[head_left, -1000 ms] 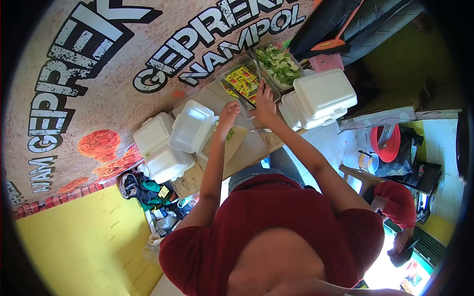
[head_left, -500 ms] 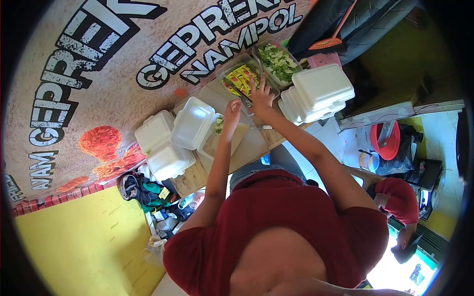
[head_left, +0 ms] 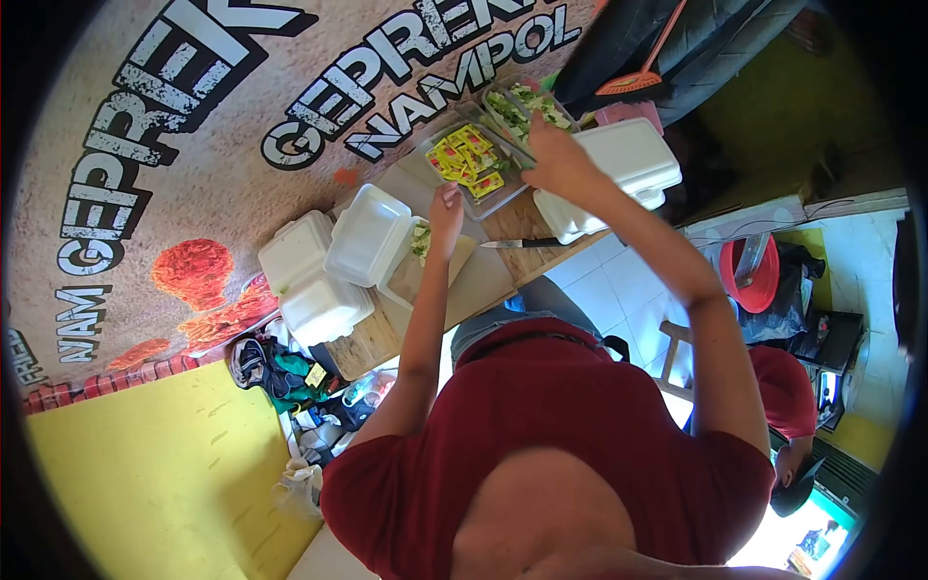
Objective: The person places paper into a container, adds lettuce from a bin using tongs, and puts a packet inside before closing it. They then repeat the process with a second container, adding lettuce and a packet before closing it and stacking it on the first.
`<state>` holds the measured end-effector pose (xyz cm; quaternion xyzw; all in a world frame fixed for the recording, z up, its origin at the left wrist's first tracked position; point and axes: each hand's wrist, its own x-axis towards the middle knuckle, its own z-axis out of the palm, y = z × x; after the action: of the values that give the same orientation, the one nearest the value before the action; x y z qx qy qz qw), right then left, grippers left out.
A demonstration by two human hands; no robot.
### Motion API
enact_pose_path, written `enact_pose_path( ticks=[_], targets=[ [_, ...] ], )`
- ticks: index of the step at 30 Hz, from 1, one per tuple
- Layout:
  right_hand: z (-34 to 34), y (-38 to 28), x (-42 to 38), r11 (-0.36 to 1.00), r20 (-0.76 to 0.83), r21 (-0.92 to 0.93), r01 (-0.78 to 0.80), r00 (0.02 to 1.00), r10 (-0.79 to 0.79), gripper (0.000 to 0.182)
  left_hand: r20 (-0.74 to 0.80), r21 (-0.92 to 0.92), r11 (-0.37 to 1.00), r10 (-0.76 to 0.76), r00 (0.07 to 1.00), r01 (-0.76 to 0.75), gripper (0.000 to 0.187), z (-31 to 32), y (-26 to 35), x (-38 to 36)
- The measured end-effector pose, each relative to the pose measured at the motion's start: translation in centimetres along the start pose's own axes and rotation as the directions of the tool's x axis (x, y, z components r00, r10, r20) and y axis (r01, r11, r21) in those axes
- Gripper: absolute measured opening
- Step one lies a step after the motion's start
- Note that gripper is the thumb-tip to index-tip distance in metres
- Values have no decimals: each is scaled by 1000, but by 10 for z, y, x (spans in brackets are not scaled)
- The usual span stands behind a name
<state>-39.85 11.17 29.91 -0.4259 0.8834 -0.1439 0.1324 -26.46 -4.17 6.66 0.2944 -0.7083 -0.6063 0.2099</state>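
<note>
Lettering "NAMPOL" (head_left: 465, 84) beyond yellow sachets (head_left: 466, 155)

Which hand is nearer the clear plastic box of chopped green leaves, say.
The right hand, at the near edge of the leaf box. The left hand is farther, beside the yellow sachets.

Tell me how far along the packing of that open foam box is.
Partly done: chopped green leaves lie in the open white foam box. In hand: the right hand is at the clear plastic tub of chopped greens. Remaining: the box's lid stands open, so closing it is probably left.
</note>
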Motion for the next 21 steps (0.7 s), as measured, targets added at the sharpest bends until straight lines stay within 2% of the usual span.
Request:
enact_pose_path(
  ticks=[2, 4, 7, 8, 10, 14, 15, 18, 21],
  targets=[
    [-38, 9, -5, 995, -8, -12, 100, 995, -100, 90, -23, 99, 995, 10, 1000, -7, 30, 8, 43, -3],
    [-70, 20, 0, 987, 9, -79, 142, 990, -142, 89, 24, 163, 981, 101, 995, -104, 34, 23, 34, 15],
    [-94, 60, 22, 916, 5, -139, 377, 925, -380, 91, 173, 338, 916, 165, 971, -216, 43, 48, 8, 55],
    [-98, 71, 28, 908, 28, -126, 400, 916, -399, 92, 232, 405, 879, 168, 958, -252, 46, 55, -1, 67],
    [-104, 90, 42, 888, 74, -101, 449, 893, -443, 94, 239, 530, 825, 74, 968, -194, 55, 69, -10, 81],
    [-99, 121, 70, 888, 157, -96, 451, 887, -433, 96, 120, 776, 631, -157, 980, 6, 72, 93, -8, 92],
    [-101, 124, 73, 893, 181, -91, 441, 889, -421, 96, 25, 815, 576, -127, 992, 53, 78, 101, -5, 89],
    [-100, 131, 81, 914, 230, -47, 403, 895, -382, 94, 18, 800, 595, -147, 989, 74, 72, 112, -1, 88],
    [-96, 142, 87, 924, 245, 24, 381, 894, -375, 93, 64, 757, 654, -42, 997, -21, 55, 120, -26, 89]
  ],
)
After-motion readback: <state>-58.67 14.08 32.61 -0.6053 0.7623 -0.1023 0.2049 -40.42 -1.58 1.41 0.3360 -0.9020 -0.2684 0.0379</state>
